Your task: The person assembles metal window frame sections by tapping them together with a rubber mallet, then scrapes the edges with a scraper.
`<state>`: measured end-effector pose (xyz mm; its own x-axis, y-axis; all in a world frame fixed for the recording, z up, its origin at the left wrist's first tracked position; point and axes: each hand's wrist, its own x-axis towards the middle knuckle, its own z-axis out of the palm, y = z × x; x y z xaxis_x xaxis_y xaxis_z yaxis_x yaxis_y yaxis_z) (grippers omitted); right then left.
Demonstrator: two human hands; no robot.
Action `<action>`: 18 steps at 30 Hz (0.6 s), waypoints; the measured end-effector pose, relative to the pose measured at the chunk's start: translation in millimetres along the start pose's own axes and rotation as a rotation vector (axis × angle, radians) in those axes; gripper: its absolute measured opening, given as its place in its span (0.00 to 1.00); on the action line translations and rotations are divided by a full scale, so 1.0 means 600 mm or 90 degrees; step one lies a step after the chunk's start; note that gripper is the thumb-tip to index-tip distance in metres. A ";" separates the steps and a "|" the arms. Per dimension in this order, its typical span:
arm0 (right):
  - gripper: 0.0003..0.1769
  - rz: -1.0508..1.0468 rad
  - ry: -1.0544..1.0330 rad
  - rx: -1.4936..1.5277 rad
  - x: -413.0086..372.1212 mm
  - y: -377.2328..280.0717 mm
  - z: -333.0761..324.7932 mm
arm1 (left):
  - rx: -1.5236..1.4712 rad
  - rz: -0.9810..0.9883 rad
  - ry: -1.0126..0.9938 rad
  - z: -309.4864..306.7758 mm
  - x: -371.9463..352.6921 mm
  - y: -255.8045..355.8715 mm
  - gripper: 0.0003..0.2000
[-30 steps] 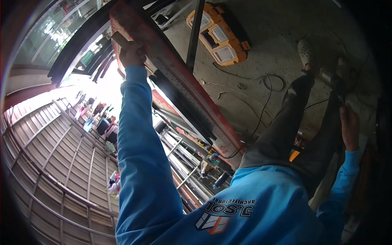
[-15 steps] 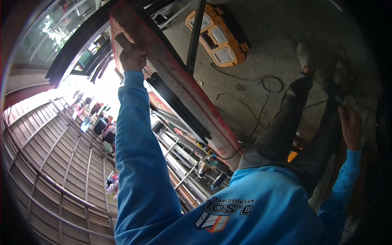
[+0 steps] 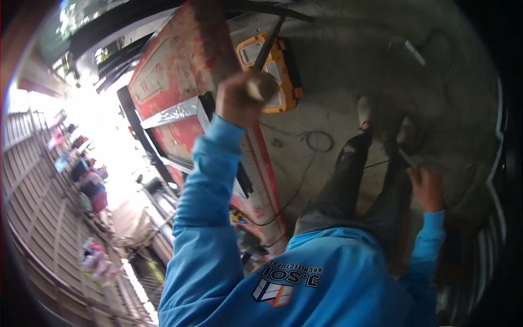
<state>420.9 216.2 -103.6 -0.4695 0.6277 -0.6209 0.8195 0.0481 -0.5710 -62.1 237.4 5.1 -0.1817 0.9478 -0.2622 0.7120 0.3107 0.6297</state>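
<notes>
My left hand is raised over the red, scuffed workbench, its fingers wrapped round a stubby cylinder. The cylinder's pale round end faces me; motion blur hides what kind of thing it is. Below that hand, a dark frame profile with a silvery face rests on the bench. Down by my leg, my right hand is closed on a thin, light-coloured, rod-like tool that points away from me. Its exact kind is too small to tell.
A yellow-orange toolbox stands on the concrete floor beyond the bench. A coiled cable lies near my feet. Dark bars cross above the bench. Colourful items and a ribbed metal wall are at the left.
My left hand has swung to the right, and the cylinder's end has turned towards me. The whole view has shifted, showing more of the bench. My right hand keeps the thin tool.
</notes>
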 end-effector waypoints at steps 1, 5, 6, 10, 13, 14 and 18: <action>0.27 -0.002 -0.010 -0.002 -0.010 -0.011 -0.009 | 0.032 0.057 -0.003 0.008 -0.030 0.024 0.11; 0.28 -0.045 -0.011 -0.050 -0.065 -0.064 -0.055 | 0.113 -0.053 0.251 -0.001 -0.147 0.034 0.15; 0.28 -0.079 0.012 -0.062 -0.082 -0.072 -0.062 | 0.202 -0.131 0.308 -0.015 -0.169 -0.005 0.13; 0.26 -0.134 0.025 -0.131 -0.142 -0.098 -0.092 | 0.102 -0.376 0.421 -0.086 -0.252 -0.078 0.20; 0.27 -0.159 0.033 -0.191 -0.173 -0.117 -0.114 | 0.073 -0.403 0.382 -0.092 -0.299 -0.119 0.20; 0.27 -0.158 0.039 -0.212 -0.179 -0.120 -0.119 | 0.056 -0.406 0.410 -0.072 -0.314 -0.128 0.20; 0.19 -0.181 0.037 -0.230 -0.166 -0.165 -0.121 | -0.193 -0.308 0.367 -0.024 -0.369 -0.030 0.16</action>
<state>410.4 205.7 53.8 -0.6817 0.5923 -0.4295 0.7275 0.4864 -0.4839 -44.3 23.2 62.4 -0.8021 0.5660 -0.1907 0.2651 0.6234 0.7355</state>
